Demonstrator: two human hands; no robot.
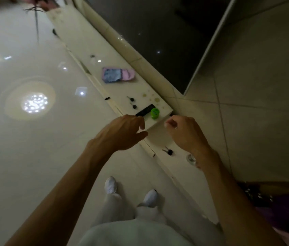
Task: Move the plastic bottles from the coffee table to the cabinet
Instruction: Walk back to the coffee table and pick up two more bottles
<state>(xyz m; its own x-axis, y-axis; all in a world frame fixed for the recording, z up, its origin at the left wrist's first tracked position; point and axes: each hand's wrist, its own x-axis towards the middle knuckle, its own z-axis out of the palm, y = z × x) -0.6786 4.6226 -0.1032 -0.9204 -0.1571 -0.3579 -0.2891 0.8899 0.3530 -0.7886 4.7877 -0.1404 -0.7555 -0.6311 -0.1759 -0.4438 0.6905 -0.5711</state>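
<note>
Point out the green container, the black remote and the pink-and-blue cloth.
green container (pixel 154 113), head view, on its lid
black remote (pixel 144 110), head view, mid-body
pink-and-blue cloth (pixel 112 75), head view, on the blue part

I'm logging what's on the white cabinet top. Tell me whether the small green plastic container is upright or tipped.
Upright, apparently: the small green plastic container shows its round top to the camera, beside a black rectangular remote.

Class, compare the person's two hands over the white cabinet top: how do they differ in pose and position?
The left hand is spread loosely, palm down, fingers extended toward the black remote; the right hand is curled, fingers bent in toward the palm. The left hand hangs at the cabinet top's front edge; the right hand sits past its end corner. Both appear empty, near the green container.
</note>
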